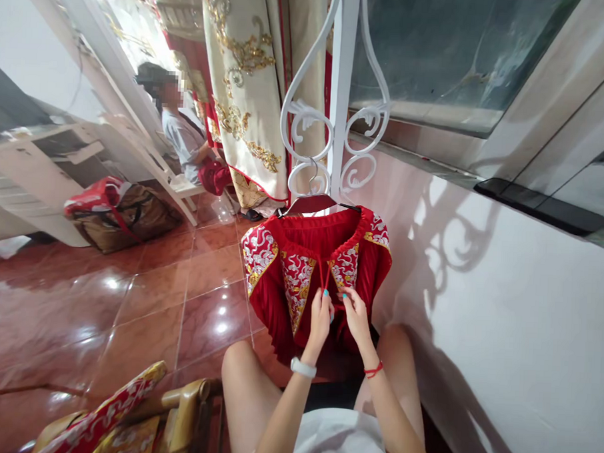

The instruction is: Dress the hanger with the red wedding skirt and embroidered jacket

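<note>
A red garment [267, 298] with pleated cloth, a gathered top edge and white-and-gold embroidered panels hangs in front of me on a hanger [303, 203]. From the middle of its gathered edge a thin red drawstring [326, 274] runs down in two strands. My left hand [321, 317] pinches the drawstring where the strands come together. Just to its right, my right hand [355, 315] is closed in a pinch in front of an embroidered panel. What lies between its fingertips is too small to make out.
The hanger hooks onto a white scrolled metal stand [342, 88]. Cream-and-gold cloth [248, 84] hangs behind. A white wall [518, 316] stands close on the right. At lower left is a bamboo chair [186, 408] with embroidered cloth. Further back, a person [183, 138] sits near a brown bag [127, 222].
</note>
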Motion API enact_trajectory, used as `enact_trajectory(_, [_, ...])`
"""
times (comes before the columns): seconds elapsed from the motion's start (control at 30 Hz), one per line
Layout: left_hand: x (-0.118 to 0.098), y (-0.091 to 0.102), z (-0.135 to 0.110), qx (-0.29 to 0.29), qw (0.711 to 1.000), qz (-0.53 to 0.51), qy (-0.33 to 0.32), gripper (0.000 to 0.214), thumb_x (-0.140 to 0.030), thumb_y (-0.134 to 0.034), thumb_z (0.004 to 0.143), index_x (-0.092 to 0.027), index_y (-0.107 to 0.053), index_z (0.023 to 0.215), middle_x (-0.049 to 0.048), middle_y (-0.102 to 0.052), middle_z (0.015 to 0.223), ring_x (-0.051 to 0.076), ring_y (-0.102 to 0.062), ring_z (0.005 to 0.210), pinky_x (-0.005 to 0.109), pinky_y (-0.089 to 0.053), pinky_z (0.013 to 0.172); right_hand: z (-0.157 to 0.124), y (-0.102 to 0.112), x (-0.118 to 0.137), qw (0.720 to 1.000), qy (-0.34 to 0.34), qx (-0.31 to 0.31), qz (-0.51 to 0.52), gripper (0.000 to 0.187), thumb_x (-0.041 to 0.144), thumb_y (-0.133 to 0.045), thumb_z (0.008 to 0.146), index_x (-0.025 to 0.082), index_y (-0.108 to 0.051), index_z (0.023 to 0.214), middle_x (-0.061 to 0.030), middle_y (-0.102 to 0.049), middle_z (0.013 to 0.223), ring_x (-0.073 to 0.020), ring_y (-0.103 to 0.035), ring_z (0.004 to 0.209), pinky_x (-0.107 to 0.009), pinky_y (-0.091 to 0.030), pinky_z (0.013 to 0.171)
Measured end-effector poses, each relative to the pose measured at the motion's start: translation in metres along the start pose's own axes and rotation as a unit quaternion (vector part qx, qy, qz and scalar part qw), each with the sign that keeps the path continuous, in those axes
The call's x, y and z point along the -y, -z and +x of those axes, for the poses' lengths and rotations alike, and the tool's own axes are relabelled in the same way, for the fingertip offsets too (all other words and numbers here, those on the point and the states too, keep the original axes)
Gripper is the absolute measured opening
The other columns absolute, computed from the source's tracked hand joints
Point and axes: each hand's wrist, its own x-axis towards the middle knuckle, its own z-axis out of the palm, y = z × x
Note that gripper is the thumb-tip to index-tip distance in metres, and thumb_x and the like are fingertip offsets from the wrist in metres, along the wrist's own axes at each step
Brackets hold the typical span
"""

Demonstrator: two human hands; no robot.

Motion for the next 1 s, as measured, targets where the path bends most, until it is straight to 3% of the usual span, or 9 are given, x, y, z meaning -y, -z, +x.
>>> enact_trajectory(0.07, [0.003, 0.005, -0.029, 0.038, 0.998, -0.045, 0.030, 0.041, -0.065, -0.061, 0.079, -0.026, -0.051, 0.087, -0.0012, -0.047, 0.065, 0.016, -0.052, 0.058, 0.028, -0.043, 0.055, 0.009, -0.005, 0.007, 0.997, -0.043, 0.023, 0.058, 0.023, 0.043, -0.057, 0.082, 0.030, -0.067, 0.098, -0.0073, -0.072, 0.108, -0.0312, -0.068, 0.104, -0.053, -0.051, 0.100])
enact_trajectory(0.17, [0.005, 0.005, -0.068, 0.064, 0.989, -0.108, 0.081, 0.055, -0.075, -0.066, 0.068, -0.025, -0.046, 0.079, -0.0062, -0.035, 0.058, 0.009, -0.035, 0.044, 0.023, -0.027, 0.040, 0.019, -0.017, 0.031, 0.974, -0.117, 0.115, 0.155, 0.028, 0.047, -0.052, 0.085, 0.026, -0.069, 0.095, -0.0078, -0.074, 0.094, -0.0270, -0.072, 0.090, -0.047, -0.056, 0.091])
enact_trajectory(0.27, [-0.006, 0.006, -0.090, 0.089, 0.979, -0.154, 0.096, 0.067, -0.083, -0.064, 0.060, -0.023, -0.037, 0.074, -0.0116, -0.022, 0.052, 0.004, -0.016, 0.038, 0.018, -0.013, 0.036, 0.025, -0.027, 0.062, 0.920, -0.192, 0.229, 0.252, 0.032, 0.038, -0.041, 0.089, 0.020, -0.067, 0.096, -0.0079, -0.073, 0.084, -0.0219, -0.072, 0.078, -0.044, -0.059, 0.084])
enact_trajectory(0.4, [-0.029, 0.010, -0.101, 0.122, 0.973, -0.158, 0.115, 0.071, -0.085, -0.064, 0.058, -0.024, -0.032, 0.076, -0.0151, -0.020, 0.045, 0.003, -0.011, 0.034, 0.016, -0.010, 0.033, 0.033, -0.032, 0.095, 0.859, -0.263, 0.319, 0.301, 0.033, 0.028, -0.035, 0.091, 0.015, -0.063, 0.103, -0.0107, -0.073, 0.083, -0.0197, -0.071, 0.074, -0.042, -0.060, 0.080])
enact_trajectory(0.57, [-0.052, 0.009, -0.110, 0.119, 0.971, -0.161, 0.132, 0.075, -0.088, -0.062, 0.053, -0.025, -0.031, 0.079, -0.0169, -0.019, 0.038, 0.004, -0.010, 0.030, 0.017, -0.009, 0.028, 0.064, -0.039, 0.128, 0.858, -0.316, 0.304, 0.268, 0.028, 0.018, -0.037, 0.092, 0.011, -0.063, 0.102, -0.0095, -0.072, 0.076, -0.0153, -0.068, 0.063, -0.030, -0.060, 0.071])
enact_trajectory(0.77, [-0.076, 0.005, -0.122, 0.132, 0.968, -0.163, 0.135, 0.073, -0.088, -0.062, 0.055, -0.025, -0.032, 0.080, -0.0170, -0.019, 0.039, 0.005, -0.010, 0.031, 0.016, -0.009, 0.028, 0.111, -0.034, 0.169, 0.863, -0.347, 0.268, 0.249, 0.022, 0.018, -0.038, 0.092, 0.012, -0.060, 0.092, -0.0065, -0.066, 0.064, -0.0155, -0.063, 0.055, -0.030, -0.058, 0.061])
enact_trajectory(0.87, [-0.079, 0.008, -0.123, 0.145, 0.966, -0.166, 0.136, 0.074, -0.087, -0.063, 0.055, -0.025, -0.029, 0.077, -0.0167, -0.019, 0.040, 0.004, -0.009, 0.032, 0.016, -0.007, 0.030, 0.108, -0.036, 0.168, 0.868, -0.320, 0.264, 0.271, 0.015, 0.019, -0.044, 0.090, 0.016, -0.055, 0.081, -0.0046, -0.063, 0.064, -0.0127, -0.057, 0.051, -0.024, -0.050, 0.050])
enact_trajectory(1.0, [-0.073, 0.011, -0.122, 0.147, 0.969, -0.154, 0.126, 0.076, -0.090, -0.060, 0.055, -0.024, -0.025, 0.072, -0.0155, -0.018, 0.042, 0.003, -0.010, 0.033, 0.016, -0.008, 0.032, 0.091, -0.042, 0.152, 0.866, -0.333, 0.278, 0.247, 0.020, 0.016, -0.050, 0.088, 0.018, -0.046, 0.068, 0.0001, -0.057, 0.060, -0.0051, -0.039, 0.043, -0.016, -0.028, 0.037])
